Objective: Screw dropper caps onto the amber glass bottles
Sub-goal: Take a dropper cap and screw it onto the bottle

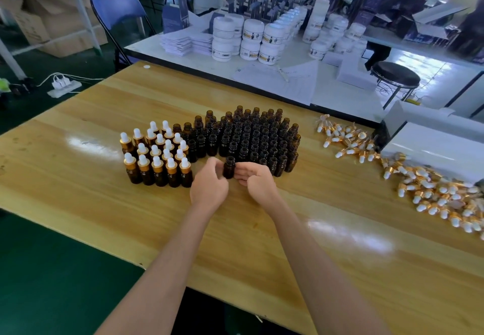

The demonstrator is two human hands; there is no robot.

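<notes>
Head view: on my wooden table [104,203], both hands meet at centre. The right hand [258,180] curls its fingers round the right side of one uncapped bottle [228,168], which stands upright between the two hands. The left hand [209,184] sits at the bottle's 8 o'clock with its fingers drawn in narrow; I cannot tell whether it grips anything. At 10 o'clock from the hands stands a block of capped bottles [157,156], white bulbs over gold collars. At 12 o'clock the open bottles [251,135] crowd together. Loose dropper caps [432,193] lie heaped at 3 o'clock, beside a white box [432,146]. White jars [251,39] are stacked on the farther table.
</notes>
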